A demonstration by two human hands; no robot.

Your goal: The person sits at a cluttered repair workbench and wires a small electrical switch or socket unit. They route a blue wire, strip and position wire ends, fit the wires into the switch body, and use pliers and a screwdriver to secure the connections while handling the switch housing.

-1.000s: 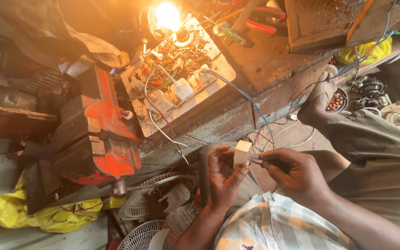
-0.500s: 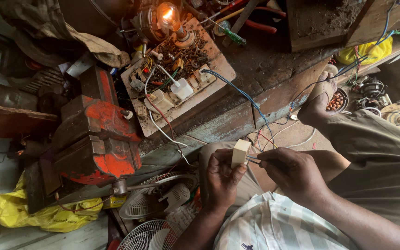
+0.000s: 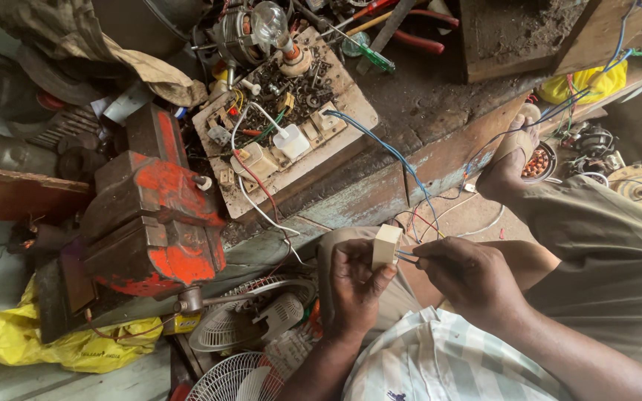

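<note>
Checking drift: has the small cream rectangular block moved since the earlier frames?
No. The small cream rectangular block remains in the left hand, just below the workbench edge, right of the red vise.

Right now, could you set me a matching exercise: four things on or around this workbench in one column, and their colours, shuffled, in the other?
Things:
1. bench vise
2. small block held in the left hand
3. plastic bag under the bench
4. screwdriver handle near the bulb

Colours:
A. green
B. yellow
C. red-orange
D. cream

Pairs: 1-C, 2-D, 3-B, 4-A
</note>
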